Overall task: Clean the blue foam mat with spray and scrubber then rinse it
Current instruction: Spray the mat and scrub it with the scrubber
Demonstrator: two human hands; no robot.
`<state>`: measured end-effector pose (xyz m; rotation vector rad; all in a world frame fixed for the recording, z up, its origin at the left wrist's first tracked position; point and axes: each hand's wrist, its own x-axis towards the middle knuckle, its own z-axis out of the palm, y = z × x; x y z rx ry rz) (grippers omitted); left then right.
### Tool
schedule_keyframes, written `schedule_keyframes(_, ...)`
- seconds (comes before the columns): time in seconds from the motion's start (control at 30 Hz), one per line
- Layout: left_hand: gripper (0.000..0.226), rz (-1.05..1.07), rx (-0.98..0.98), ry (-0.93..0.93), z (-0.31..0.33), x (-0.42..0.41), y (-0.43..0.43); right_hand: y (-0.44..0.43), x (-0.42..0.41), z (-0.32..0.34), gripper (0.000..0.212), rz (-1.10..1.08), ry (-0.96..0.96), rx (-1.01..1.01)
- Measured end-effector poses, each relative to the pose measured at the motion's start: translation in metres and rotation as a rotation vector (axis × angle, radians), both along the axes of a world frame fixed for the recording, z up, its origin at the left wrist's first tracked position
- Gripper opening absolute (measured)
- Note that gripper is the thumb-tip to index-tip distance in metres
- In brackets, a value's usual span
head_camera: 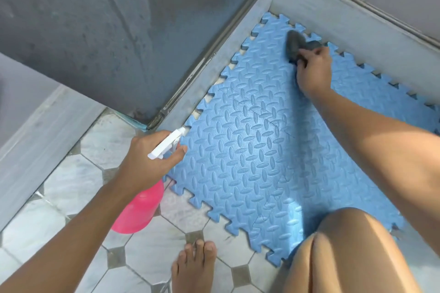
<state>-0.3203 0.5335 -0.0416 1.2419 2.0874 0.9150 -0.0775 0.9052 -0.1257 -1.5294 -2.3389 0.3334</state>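
Mat [257, 162] flat on the tile floor [78, 188], far corner in the wall angle. Your right hand [313, 71] wraps the scrubber [295, 45] there; left hand [147, 159] grips the spray bottle [140, 209], forefinger on trigger. Risk: hard strokes could shift the mat or tear its toothed edge

The left hand [145, 159] is at the near left, its bare forearm rising from the lower left corner, fingers curled closed around a spray bottle [142, 207], index finger extended forward. The right hand [313, 70] is stretched to the far right, arm nearly straight, fingers clenched on a scrubber [296, 46]. A bent bare knee [345, 245] and bare foot [194, 266] are nearest.
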Motion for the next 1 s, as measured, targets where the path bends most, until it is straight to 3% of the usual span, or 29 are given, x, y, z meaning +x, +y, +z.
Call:
schedule_keyframes(0.03, 0.019, -0.002, -0.013, -0.002, 0.0, 0.001, 0.002, 0.001, -0.003, -0.003, 0.04, -0.128, 0.029, -0.032)
schedule_keyframes(0.1, 0.024, -0.013, -0.046, -0.03, 0.0, 0.002, 0.006, -0.025, -0.021, 0.002, 0.037, -0.091, 0.043, -0.051)
schedule_keyframes(0.2, 0.036, -0.008, -0.053, -0.062, 0.004, 0.007, 0.018, -0.106, -0.043, 0.008, 0.032, 0.441, 0.055, -0.063)
schedule_keyframes(0.3, 0.042, -0.037, -0.056, 0.026, 0.011, 0.015, 0.037, -0.189, -0.032, 0.006, 0.033, 1.031, -0.031, -0.123)
schedule_keyframes(0.4, 0.045, -0.066, -0.091, 0.049, 0.008, 0.021, 0.052, -0.203, -0.001, 0.003, 0.034, 1.3, -0.083, -0.154)
schedule_keyframes(0.5, 0.047, -0.053, -0.147, 0.086, 0.008, 0.029, 0.063, -0.142, 0.03, 0.002, 0.034, 1.041, -0.071, -0.123)
schedule_keyframes(0.63, 0.04, -0.081, -0.102, 0.009, 0.022, 0.045, 0.103, -0.039, 0.099, 0.005, 0.035, 0.259, -0.032, -0.098)
schedule_keyframes(0.73, 0.059, -0.159, -0.145, -0.01, 0.013, 0.051, 0.135, 0.003, 0.148, 0.011, 0.038, -0.123, -0.046, -0.17)
schedule_keyframes(0.83, 0.064, -0.172, -0.223, -0.054, -0.002, 0.055, 0.15, 0.017, 0.162, 0.015, 0.039, -0.169, -0.093, -0.213)
schedule_keyframes(1.0, 0.065, -0.131, -0.188, -0.009, 0.001, 0.055, 0.16, 0.02, 0.152, 0.011, 0.041, -0.171, -0.07, -0.211)
